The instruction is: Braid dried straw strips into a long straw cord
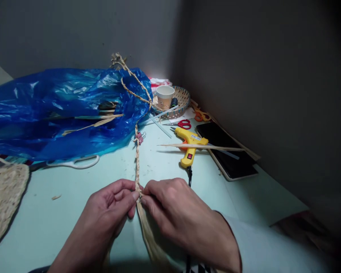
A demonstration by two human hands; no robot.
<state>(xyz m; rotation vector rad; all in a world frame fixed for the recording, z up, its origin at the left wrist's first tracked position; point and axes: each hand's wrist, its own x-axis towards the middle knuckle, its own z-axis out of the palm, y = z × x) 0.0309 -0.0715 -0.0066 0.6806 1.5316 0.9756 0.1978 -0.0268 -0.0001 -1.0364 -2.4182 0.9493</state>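
A thin straw braid [136, 159] runs from the blue plastic bag [45, 110] down the table to my hands. My left hand [108, 216] pinches its near end from the left, fingers closed on it. From the right, my right hand [176, 212] pinches the same spot with fingertips pressed together. Loose flat straw strands [149, 235] trail from the pinch toward me, between my wrists. A small pink binder clip [140, 138] is clamped on the braid farther up.
A yellow glue gun [189, 148] lies right of the braid, with red scissors [182, 124] and a dark tablet [227, 151] nearby. A woven basket [183, 99] holds a paper cup [165, 96]. A woven mat [2, 197] lies at the left edge.
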